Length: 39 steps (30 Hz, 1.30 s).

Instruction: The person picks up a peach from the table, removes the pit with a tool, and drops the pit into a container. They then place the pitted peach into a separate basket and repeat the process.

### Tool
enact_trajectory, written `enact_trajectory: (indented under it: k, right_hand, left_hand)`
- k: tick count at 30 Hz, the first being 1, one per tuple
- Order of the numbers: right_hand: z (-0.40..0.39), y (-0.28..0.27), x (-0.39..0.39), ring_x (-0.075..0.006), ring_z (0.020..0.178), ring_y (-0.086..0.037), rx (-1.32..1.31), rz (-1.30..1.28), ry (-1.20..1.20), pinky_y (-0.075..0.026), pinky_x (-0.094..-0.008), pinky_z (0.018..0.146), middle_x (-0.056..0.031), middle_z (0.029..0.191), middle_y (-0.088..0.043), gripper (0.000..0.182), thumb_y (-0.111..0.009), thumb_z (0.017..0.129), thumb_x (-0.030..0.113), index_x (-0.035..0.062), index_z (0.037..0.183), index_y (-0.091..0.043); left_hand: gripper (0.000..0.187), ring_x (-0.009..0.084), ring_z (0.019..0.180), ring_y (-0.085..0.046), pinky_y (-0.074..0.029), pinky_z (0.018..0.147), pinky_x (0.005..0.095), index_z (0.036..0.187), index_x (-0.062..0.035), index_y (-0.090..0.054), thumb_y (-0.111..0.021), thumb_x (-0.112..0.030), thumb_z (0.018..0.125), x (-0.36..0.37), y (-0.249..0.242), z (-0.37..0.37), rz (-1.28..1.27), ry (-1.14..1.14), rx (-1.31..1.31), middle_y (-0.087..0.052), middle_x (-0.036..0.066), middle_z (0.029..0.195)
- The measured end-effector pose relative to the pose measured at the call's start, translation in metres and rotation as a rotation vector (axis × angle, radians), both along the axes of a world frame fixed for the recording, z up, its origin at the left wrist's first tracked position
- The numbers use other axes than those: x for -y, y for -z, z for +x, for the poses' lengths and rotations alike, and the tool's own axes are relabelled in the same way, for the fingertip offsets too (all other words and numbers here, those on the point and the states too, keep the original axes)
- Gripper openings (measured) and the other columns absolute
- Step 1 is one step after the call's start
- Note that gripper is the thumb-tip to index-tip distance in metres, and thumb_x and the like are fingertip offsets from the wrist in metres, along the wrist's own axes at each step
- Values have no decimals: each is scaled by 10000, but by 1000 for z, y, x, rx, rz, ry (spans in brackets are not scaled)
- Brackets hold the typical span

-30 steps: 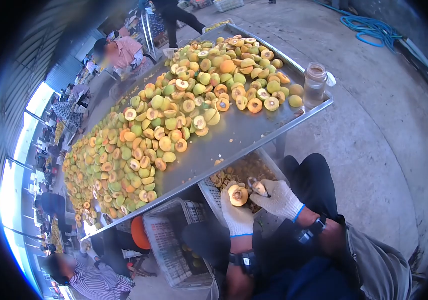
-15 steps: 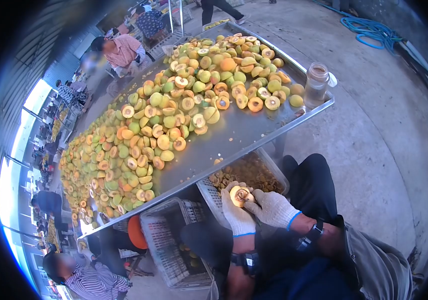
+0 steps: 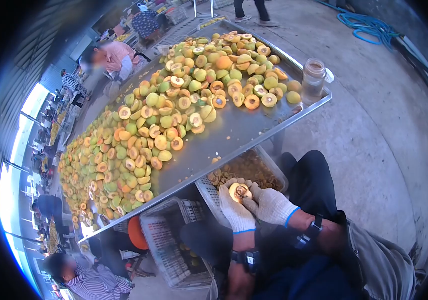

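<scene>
My left hand [image 3: 235, 211], in a white knit glove, cups a halved peach [image 3: 239, 192] cut side up, its pit showing in the middle. My right hand [image 3: 271, 205], gloved the same way, presses a small metal pitting tool into the centre of that half. Both hands hover over a white plastic crate [image 3: 208, 194] holding brownish pits and scraps, just below the edge of a long metal table [image 3: 244, 131].
The table carries a big heap of halved peaches [image 3: 149, 125] and a clear jar [image 3: 312, 80] at its right corner. Another crate [image 3: 166, 245] stands under the table. Other people sit at the far side and lower left. A blue hose [image 3: 369, 25] lies on the concrete floor.
My right hand has moved left from beside the peach half onto it, and the tool now sits in the pit. Both hands have stayed over the crate.
</scene>
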State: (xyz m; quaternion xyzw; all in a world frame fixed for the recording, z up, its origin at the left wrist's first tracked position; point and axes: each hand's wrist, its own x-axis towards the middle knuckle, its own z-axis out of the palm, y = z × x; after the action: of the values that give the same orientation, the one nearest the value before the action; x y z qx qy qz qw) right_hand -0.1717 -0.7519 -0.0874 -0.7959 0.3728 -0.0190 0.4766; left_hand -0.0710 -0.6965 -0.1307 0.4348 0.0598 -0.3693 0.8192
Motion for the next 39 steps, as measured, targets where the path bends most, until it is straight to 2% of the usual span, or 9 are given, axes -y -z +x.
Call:
enact_trajectory:
  k: [10,13,15,22,31,33,36,37,39]
  right_hand:
    - [-3,-7,-2,-497,865,-686,44,-14,6,-526,-563,787,-310,915,-703,562,-474,1049,468,-27,1297,-571]
    - [-5,-3,-3,-498,868,-686,142,53,-9,-526,-564,782,-309,916,-704,555,-468,1050,468,-22,1286,-581]
    - [-3,-3,-9,-503,871,-686,62,-12,5,-529,-556,780,-312,923,-705,552,-477,1049,459,-24,1294,-583]
    - [-8,1,-13,-504,867,-685,184,34,0,-534,-544,768,-311,910,-705,515,-510,1045,418,-30,1289,-585]
    - [-19,13,-7,-459,875,-697,261,261,-54,-538,-478,761,-299,955,-713,499,-552,1032,431,-39,1127,-688]
    - [-22,6,-7,-230,594,-624,225,438,-18,-522,-413,603,-125,726,-688,496,-572,1037,483,6,967,-691]
    - [-23,12,-5,-145,564,-596,233,503,-34,-483,-332,541,-24,657,-615,511,-558,1040,523,41,930,-689]
    - [-23,10,-6,-145,564,-596,234,503,-34,-483,-332,541,-24,657,-615,511,-558,1040,523,41,930,-689]
    - [-23,3,-8,-327,820,-729,148,222,-54,-546,-423,755,-213,866,-733,569,-556,1011,488,-57,1075,-706]
  left_hand:
    - [352,316,899,-676,-615,825,468,1067,11,-597,-449,-308,1069,-1,-15,-3,41,27,114,-633,172,1031]
    - [281,255,907,-636,-579,849,399,1028,-18,-601,-552,-294,1013,-3,-20,-7,47,40,159,-612,140,978]
    - [338,289,836,-680,-611,789,440,1020,11,-614,-438,-275,1054,-4,-17,-6,35,17,199,-648,157,953]
    - [352,261,707,-677,-591,685,383,925,9,-652,-446,-251,1041,-9,-29,-1,165,98,291,-665,143,820]
    - [448,240,620,-656,-551,604,342,889,48,-669,-430,-286,1068,-9,-25,2,153,182,475,-682,149,764]
    - [500,228,617,-656,-541,597,330,868,54,-681,-421,-314,1084,-11,-19,6,144,239,470,-695,149,766]
    - [539,222,614,-656,-538,597,324,854,54,-689,-408,-339,1093,-13,-15,4,123,228,444,-698,143,755]
    - [539,222,614,-656,-538,597,324,854,54,-689,-408,-339,1093,-13,-14,4,123,229,445,-698,143,755]
    - [564,221,614,-656,-539,602,321,851,53,-692,-389,-354,1099,-13,-15,3,183,241,467,-695,137,745]
